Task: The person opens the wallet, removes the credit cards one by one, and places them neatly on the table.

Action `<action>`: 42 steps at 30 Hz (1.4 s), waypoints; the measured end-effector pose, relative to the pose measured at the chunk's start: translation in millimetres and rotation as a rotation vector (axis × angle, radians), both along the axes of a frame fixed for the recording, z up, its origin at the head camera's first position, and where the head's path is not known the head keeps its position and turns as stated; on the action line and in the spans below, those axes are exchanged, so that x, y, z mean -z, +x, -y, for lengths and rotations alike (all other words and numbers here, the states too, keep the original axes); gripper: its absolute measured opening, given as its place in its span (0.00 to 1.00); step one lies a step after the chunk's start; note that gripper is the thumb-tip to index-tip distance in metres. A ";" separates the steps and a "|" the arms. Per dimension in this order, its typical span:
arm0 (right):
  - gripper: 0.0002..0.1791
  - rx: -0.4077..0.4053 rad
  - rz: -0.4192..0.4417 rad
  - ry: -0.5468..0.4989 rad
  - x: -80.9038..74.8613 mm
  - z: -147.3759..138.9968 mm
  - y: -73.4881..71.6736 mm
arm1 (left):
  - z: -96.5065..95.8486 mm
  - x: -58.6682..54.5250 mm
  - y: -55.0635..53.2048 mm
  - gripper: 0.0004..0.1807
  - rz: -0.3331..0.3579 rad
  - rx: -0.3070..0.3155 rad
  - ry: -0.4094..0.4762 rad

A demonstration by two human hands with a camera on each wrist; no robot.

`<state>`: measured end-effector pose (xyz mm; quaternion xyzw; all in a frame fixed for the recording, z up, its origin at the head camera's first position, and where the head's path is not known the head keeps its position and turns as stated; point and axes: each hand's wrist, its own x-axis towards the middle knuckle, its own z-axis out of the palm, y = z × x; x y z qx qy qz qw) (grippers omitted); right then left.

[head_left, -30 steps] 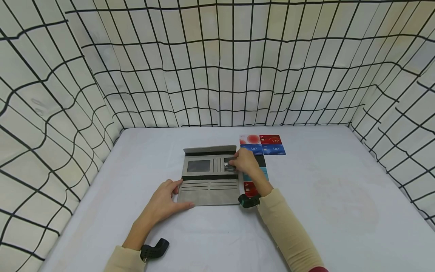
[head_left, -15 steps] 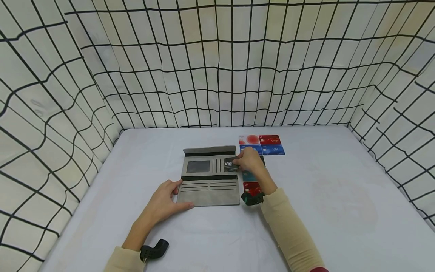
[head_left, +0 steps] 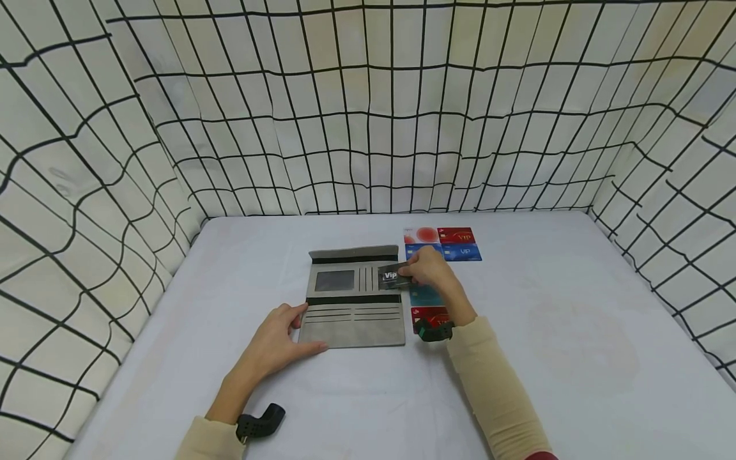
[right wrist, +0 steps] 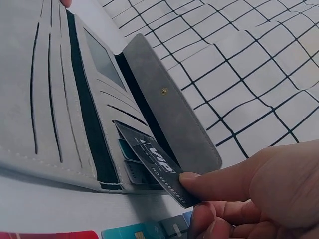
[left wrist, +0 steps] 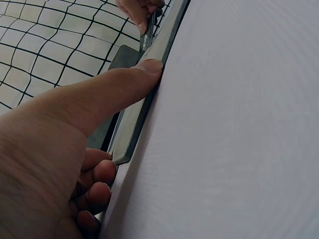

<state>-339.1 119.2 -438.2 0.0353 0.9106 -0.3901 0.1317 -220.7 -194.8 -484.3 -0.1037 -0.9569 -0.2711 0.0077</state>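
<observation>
R hand point(head_left: 428, 268) pinching black VIP card point(head_left: 393, 276), its end sitting in wallet point(head_left: 352, 297) slot | L hand point(head_left: 276, 342) w/ straight fingers pressing wallet's near-left corner | wallet lying open on table point(head_left: 575, 358), other cards point(head_left: 454, 246) beside

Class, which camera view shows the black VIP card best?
The right wrist view: the black VIP card fills it, lettering readable, pinched by the right hand. The head view shows it small; the left wrist view shows only its edge.
</observation>
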 end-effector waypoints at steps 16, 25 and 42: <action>0.13 0.000 0.033 -0.072 -6.7 -11.9 1.7 | 0.2 -0.2 0.7 0.51 -0.004 0.003 0.001; 0.12 -0.030 0.045 -0.121 -7.1 -23.3 -0.6 | 0.8 -0.5 1.4 0.51 -0.022 0.004 -0.003; 0.17 -0.028 0.046 -0.309 -9.3 -63.1 -1.8 | 0.5 0.3 1.8 0.51 -0.018 0.001 0.000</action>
